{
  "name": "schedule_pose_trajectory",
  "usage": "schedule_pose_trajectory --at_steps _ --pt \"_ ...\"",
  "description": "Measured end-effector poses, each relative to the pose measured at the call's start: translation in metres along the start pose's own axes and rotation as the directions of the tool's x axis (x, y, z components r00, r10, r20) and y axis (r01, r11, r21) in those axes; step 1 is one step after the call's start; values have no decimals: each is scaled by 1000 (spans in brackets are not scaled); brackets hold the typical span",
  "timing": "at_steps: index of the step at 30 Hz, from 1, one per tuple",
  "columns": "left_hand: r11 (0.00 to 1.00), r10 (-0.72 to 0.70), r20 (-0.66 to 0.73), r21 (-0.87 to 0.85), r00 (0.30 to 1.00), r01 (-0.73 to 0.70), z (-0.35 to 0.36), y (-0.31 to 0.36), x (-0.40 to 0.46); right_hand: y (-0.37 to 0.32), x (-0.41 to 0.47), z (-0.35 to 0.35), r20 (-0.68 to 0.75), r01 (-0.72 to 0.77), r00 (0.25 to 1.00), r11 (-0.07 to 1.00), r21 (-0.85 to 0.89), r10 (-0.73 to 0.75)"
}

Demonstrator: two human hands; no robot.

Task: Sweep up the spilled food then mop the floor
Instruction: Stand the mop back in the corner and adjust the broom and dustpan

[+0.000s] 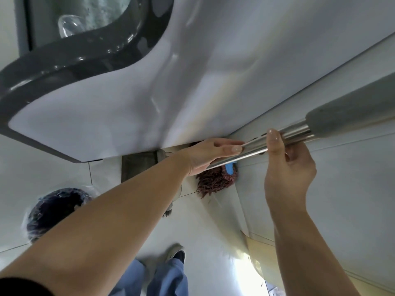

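A mop with a shiny metal pole (pixel 286 135) and a grey foam grip (pixel 350 112) runs from the upper right down to a reddish-brown fringed mop head (pixel 213 180) with a blue clip (pixel 229 168) on the pale floor. My left hand (pixel 211 154) holds the pole low down, fingers wrapped under it and thumb along the top. My right hand (pixel 288 165) grips the pole higher up, thumb over the front. The mop head lies beside the white wall, partly hidden behind my left hand.
A white table with a dark grey rim (pixel 42 77) hangs over the floor at upper left. A bin lined with a black bag (pixel 55 212) stands at lower left. My blue trouser legs and a shoe (pixel 177 253) are below. A white wall panel (pixel 342 189) runs along the right.
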State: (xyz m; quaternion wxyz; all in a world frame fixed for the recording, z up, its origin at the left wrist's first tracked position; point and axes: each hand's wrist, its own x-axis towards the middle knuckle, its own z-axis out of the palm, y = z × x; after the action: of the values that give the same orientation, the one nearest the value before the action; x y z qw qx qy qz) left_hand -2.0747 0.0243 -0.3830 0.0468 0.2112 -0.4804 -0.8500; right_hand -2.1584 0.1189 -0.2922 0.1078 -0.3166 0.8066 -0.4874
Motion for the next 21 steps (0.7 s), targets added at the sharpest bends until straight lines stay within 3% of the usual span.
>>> schedule_pose_trajectory --at_steps 7,12,21 --pt "997 36 -156 -62 987 -46 9 -9 13 3 4 -2 -30 -27 999 999 -44 26" --pt "998 10 -86 -69 996 -16 13 -5 16 1 6 -6 -18 -32 999 999 -28 31" --pt "999 36 -88 -6 996 -36 13 4 1 -1 5 -6 59 17 998 1000 23 -19"
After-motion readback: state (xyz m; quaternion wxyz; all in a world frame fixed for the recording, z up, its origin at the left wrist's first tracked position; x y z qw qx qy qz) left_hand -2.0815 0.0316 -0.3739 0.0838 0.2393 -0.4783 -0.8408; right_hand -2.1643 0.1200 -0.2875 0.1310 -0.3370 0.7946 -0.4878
